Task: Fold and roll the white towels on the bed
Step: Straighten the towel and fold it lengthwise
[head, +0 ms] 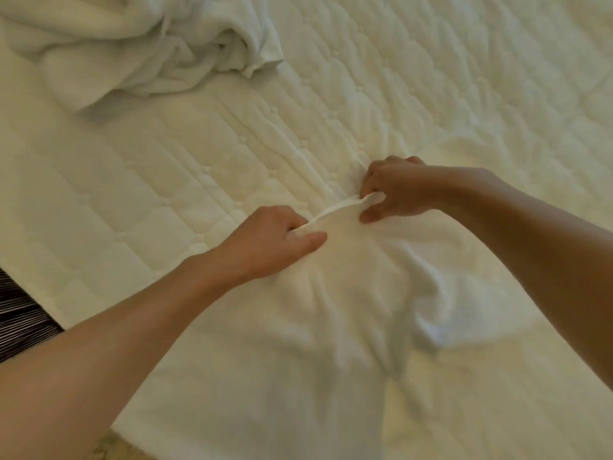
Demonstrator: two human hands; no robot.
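The left grip [282, 240] and right grip [394, 190] each pinch the far edge of a white towel [348, 310], which lies rumpled on the bed [166, 154] close to the person. With the 2 grips so near each other, the outer corners may sag and a fold could set crooked. A heap of towels [132, 51] lies far left. No label or writing is readable.

Rumpled white towel [348, 293], far edge bunched.
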